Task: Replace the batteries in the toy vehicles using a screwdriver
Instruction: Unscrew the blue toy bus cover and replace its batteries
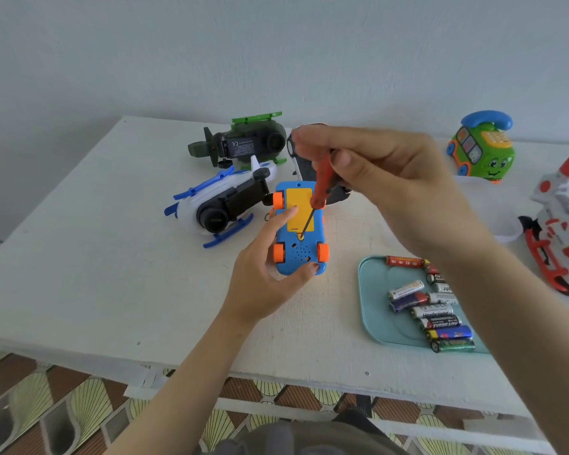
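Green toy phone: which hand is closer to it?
Right. The right hand, gripping the red screwdriver, is left of the green toy phone; the left hand holds the blue toy car farther left, nearer the person.

A single wide-angle view from the person's head looks forward and down, close over the white counter [96, 274]. The left hand [263, 274] and right hand [385, 178] reach in from the bottom edge and meet mid-frame. A pale wall [276, 44] fills the top; patterned floor [46, 415] shows below the counter's near edge.
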The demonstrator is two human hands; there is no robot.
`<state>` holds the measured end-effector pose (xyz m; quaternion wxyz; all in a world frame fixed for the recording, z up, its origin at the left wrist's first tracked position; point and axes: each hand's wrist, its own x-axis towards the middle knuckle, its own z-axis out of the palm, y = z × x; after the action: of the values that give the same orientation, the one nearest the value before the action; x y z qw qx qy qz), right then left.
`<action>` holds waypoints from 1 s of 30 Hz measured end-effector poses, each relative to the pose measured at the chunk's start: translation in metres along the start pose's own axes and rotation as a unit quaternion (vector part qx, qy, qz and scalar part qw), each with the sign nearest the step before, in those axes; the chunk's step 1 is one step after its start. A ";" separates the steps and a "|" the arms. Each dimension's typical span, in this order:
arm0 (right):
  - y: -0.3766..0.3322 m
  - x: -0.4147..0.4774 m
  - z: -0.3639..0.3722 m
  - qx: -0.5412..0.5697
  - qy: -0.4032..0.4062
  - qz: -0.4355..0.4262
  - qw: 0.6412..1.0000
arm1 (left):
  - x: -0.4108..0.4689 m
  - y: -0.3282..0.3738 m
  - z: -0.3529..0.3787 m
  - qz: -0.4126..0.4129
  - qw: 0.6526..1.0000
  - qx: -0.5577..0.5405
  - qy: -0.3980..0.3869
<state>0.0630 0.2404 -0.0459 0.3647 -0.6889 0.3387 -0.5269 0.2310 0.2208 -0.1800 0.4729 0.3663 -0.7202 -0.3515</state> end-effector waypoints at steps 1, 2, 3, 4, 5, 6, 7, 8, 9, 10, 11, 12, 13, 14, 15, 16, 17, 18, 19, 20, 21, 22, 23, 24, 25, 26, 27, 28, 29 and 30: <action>-0.001 0.000 -0.002 0.022 0.001 0.008 1.000 | 0.000 0.000 0.000 0.000 1.000 0.002 -0.002; -0.001 0.001 -0.002 0.026 0.003 0.009 1.000 | 0.000 -0.001 0.000 0.001 1.000 0.003 -0.004; -0.001 0.001 -0.002 0.022 0.003 0.008 1.000 | 0.000 -0.001 0.000 0.001 1.000 0.004 -0.004; -0.001 0.001 0.000 0.012 0.007 0.005 1.000 | 0.000 -0.002 0.000 -0.001 1.000 0.005 -0.005; -0.002 0.001 0.002 -0.002 0.014 0.001 1.000 | 0.000 -0.002 0.000 -0.001 1.000 0.006 -0.005; -0.002 0.001 0.004 -0.018 0.025 -0.004 1.000 | 0.000 -0.002 0.000 -0.001 1.000 0.008 -0.004; -0.002 0.001 0.007 -0.033 0.037 -0.008 0.999 | 0.000 -0.002 0.000 0.001 1.000 0.009 -0.004; -0.002 0.001 0.008 -0.047 0.051 -0.014 0.997 | 0.000 -0.002 0.000 0.003 1.000 0.009 -0.004; -0.001 0.000 0.010 -0.065 0.066 -0.021 0.995 | 0.000 -0.002 0.000 0.003 1.000 0.009 -0.004; 0.000 0.000 0.011 -0.095 0.081 -0.032 0.992 | 0.001 -0.002 0.001 0.003 1.000 0.008 -0.005; 0.001 -0.001 0.012 -0.138 0.096 -0.047 0.985 | 0.001 -0.002 0.000 0.002 1.000 0.006 -0.006; 0.002 -0.002 0.013 -0.189 0.105 -0.066 0.974 | 0.000 -0.003 0.000 0.001 1.000 0.004 -0.005; 0.003 -0.003 0.013 -0.236 0.108 -0.082 0.962 | 0.000 -0.003 0.000 0.001 1.000 0.003 -0.004; 0.003 -0.003 0.013 -0.267 0.106 -0.093 0.953 | 0.000 -0.003 0.000 0.000 1.000 0.004 -0.003; 0.003 -0.004 0.012 -0.274 0.095 -0.095 0.952 | 0.000 -0.002 0.000 0.000 1.000 0.005 -0.004; 0.002 -0.004 0.011 -0.256 0.075 -0.088 0.960 | 0.001 -0.002 0.000 -0.001 1.000 0.006 -0.004; 0.001 -0.004 0.010 -0.217 0.047 -0.072 0.972 | 0.001 -0.002 0.000 -0.001 1.000 0.004 -0.003; -0.002 -0.004 0.009 -0.163 0.016 -0.050 0.985 | 0.001 -0.002 0.000 0.000 1.000 0.003 -0.003; -0.004 -0.004 0.008 -0.106 -0.008 -0.029 0.994 | 0.000 -0.002 0.000 0.000 1.000 0.003 -0.003; -0.007 -0.004 0.007 -0.055 -0.020 -0.011 0.998 | 0.000 -0.002 0.000 0.001 1.000 0.005 -0.003; -0.008 -0.004 0.006 -0.016 -0.024 0.001 1.000 | 0.000 -0.002 0.000 0.002 1.000 0.007 -0.003; -0.009 -0.003 0.005 0.010 -0.023 0.008 1.000 | 0.000 -0.002 0.000 0.002 1.000 0.007 -0.004; -0.009 -0.003 0.004 0.028 -0.022 0.013 0.999 | 0.000 -0.002 0.000 0.002 1.000 0.005 -0.004; -0.009 -0.002 0.004 0.036 -0.024 0.014 0.999 | -0.001 -0.002 0.000 0.001 1.000 0.003 -0.005; -0.008 -0.002 0.005 0.031 -0.028 0.011 0.999 | -0.001 -0.003 0.000 0.001 1.000 0.002 -0.005; -0.007 -0.001 0.006 0.017 -0.033 0.003 0.999 | -0.001 -0.003 0.000 0.000 1.000 0.001 -0.005; -0.007 -0.001 0.008 0.001 -0.035 -0.008 0.999 | -0.001 -0.003 0.000 -0.001 1.000 0.000 -0.004; -0.007 0.000 0.010 -0.010 -0.031 -0.016 0.999 | -0.001 -0.003 0.000 -0.001 1.000 0.000 -0.005; -0.007 0.001 0.010 -0.017 -0.024 -0.021 0.999 | -0.001 -0.003 0.000 0.000 1.000 0.001 -0.005; -0.008 0.002 0.010 -0.026 -0.014 -0.024 0.999 | -0.001 -0.003 0.000 0.001 1.000 0.003 -0.006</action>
<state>0.0743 0.2440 -0.0404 0.3388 -0.7135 0.3308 -0.5165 0.2314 0.2198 -0.1829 0.4678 0.3646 -0.7246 -0.3509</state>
